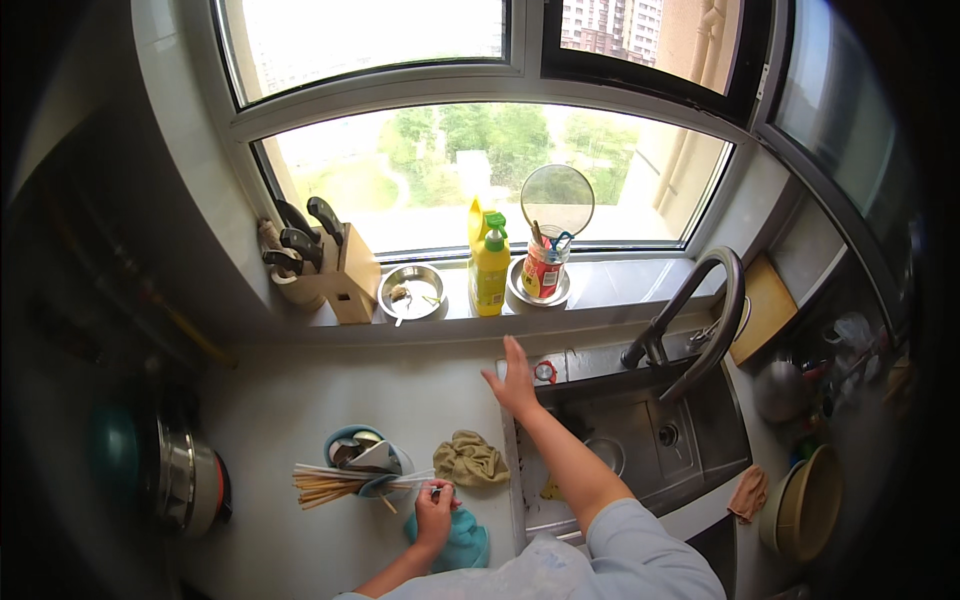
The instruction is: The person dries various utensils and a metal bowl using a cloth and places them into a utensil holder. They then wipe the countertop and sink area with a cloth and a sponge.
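Observation:
My left hand has its fingers closed at the right end of the pale chopsticks, which lie across a blue utensil holder with spoons in it. What exactly it pinches is too small to tell. Below that hand lies a turquoise cloth; a crumpled olive cloth is to its upper right. More wooden chopsticks stick out of the holder to the left. My right hand, empty with fingers apart, is over the sink's upper left corner, beside a red-rimmed round knob.
Behind are a knife block, a steel bowl, a yellow bottle and a jar on the windowsill. A faucet arches over the sink. A pot stands left; basins stand right.

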Demonstrator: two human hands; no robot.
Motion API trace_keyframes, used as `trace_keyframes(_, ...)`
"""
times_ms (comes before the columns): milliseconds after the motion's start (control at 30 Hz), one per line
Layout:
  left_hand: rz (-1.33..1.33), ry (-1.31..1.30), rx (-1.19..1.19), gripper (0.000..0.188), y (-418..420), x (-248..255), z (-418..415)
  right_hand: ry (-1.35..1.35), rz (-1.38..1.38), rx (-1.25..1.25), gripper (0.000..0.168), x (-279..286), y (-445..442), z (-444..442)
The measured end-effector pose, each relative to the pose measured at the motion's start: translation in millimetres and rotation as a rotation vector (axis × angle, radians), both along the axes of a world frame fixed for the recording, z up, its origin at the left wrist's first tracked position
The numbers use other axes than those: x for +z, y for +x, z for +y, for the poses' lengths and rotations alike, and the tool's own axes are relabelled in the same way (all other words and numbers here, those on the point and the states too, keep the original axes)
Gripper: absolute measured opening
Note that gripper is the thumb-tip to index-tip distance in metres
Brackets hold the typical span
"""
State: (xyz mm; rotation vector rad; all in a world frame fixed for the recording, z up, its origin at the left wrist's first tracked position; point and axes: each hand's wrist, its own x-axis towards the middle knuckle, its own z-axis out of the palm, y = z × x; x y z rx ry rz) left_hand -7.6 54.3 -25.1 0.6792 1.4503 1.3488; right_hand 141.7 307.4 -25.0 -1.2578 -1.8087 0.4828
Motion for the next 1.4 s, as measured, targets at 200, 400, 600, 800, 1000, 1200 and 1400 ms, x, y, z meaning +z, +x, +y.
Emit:
trace_keyframes(200,0.009,-0.086,-0.044,0.008,-10.6,-22.1,10.8,0.17,0.102,-0.279,0.102,19.3,-36.4,92.5)
trace_keyframes(400,-0.049,-0.108,-0.096,0.007,-12.5,-35.3,14.9,0.178,0.15,-0.418,0.096,9.9,-65.1,129.7)
trace_keyframes(600,-0.053,-0.134,-0.117,0.01,-12.3,-33.6,19.0,0.267,0.158,-0.593,0.08,6.7,-63.3,136.5)
trace_keyframes(800,-0.054,-0.125,-0.144,0.009,-11.7,-38.4,26.2,0.283,0.158,-0.629,0.079,3.5,-38.5,144.4)
trace_keyframes(1000,-0.078,-0.113,-0.151,0.009,-6.9,-30.1,29.8,0.259,0.143,-0.681,0.08,2.1,-9.8,149.6)
trace_keyframes(1200,-0.076,-0.116,-0.162,0.008,-5.1,-31.6,29.9,0.236,0.142,-0.689,0.079,4.1,14.3,151.5)
trace_keyframes(1400,-0.081,-0.144,-0.162,0.008,-2.6,-30.9,30.2,0.299,0.122,-0.691,0.076,2.3,29.5,156.3)
